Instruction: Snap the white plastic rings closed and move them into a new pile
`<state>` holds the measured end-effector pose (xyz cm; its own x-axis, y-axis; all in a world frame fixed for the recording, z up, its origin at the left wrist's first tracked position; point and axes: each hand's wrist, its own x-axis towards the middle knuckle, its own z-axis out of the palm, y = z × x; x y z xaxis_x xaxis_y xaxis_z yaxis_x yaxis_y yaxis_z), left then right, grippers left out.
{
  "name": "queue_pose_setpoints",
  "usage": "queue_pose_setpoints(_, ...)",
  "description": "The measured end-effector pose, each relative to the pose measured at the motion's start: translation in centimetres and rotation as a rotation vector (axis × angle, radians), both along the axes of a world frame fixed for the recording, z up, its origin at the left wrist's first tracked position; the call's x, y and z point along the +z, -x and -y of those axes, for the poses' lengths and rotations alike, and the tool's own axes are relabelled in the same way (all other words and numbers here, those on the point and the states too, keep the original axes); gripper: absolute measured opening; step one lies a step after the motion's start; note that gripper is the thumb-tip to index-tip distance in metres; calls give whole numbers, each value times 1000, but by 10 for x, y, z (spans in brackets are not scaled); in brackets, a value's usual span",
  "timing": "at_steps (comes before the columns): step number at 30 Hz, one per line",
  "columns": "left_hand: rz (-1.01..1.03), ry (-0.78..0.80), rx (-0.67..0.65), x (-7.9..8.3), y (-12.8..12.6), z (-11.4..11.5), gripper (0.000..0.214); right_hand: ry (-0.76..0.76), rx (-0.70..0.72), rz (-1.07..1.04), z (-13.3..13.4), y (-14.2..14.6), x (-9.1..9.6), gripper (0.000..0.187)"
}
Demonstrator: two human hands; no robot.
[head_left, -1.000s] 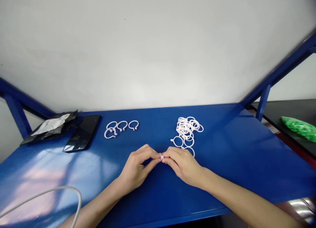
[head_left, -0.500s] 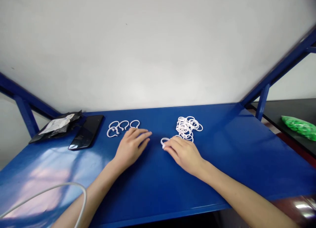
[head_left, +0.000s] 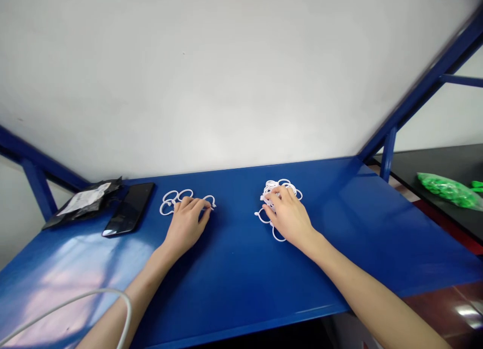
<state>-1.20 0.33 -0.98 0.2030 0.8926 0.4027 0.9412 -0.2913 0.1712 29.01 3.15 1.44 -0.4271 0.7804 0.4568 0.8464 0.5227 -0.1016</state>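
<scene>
On the blue table (head_left: 241,268) my left hand (head_left: 185,224) lies palm down, fingers stretched forward, with its fingertips at a short row of white plastic rings (head_left: 170,200). Whether a ring is under the fingers is hidden. My right hand (head_left: 287,214) rests on a heap of white rings (head_left: 284,186), its fingers bent down into the heap. Loose rings stick out under the palm at its left and near side. I cannot see if a ring is pinched.
A black phone (head_left: 129,208) and a black packet with a white label (head_left: 83,202) lie at the far left. A white cable (head_left: 71,301) curves over the near left corner. A green bag (head_left: 449,191) sits on a dark bench to the right. Blue frame struts rise at both sides.
The hands were pinched together on one ring at the table's middle. They parted: the left went out to the row of rings, the right up onto the heap.
</scene>
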Motion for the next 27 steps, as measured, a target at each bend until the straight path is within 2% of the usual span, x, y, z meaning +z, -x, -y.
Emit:
queue_pose_setpoints(7,126,165,-199,0,-17,11,16,98,227,25,12,11,-2,20)
queue_pose_setpoints(10,146,179,-242,0,-19,12,18,111,280,38,14,13,-4,22)
queue_pose_setpoints(12,151,176,-249,1,-20,13,18,104,272,48,14,14,-6,21)
queue_pose_setpoints(17,144,178,-262,4,-22,15,18,69,153,47,10,12,-7,22)
queue_pose_setpoints(23,245,190,-247,5,-26,18,17,-76,61,-20,9,9,-2,21)
queue_pose_setpoints(25,306,205,-223,7,-29,20,16,-87,68,-57,12,10,0,21)
queue_pose_setpoints(27,379,240,-212,11,-33,23,15,-51,147,-116,18,14,2,21)
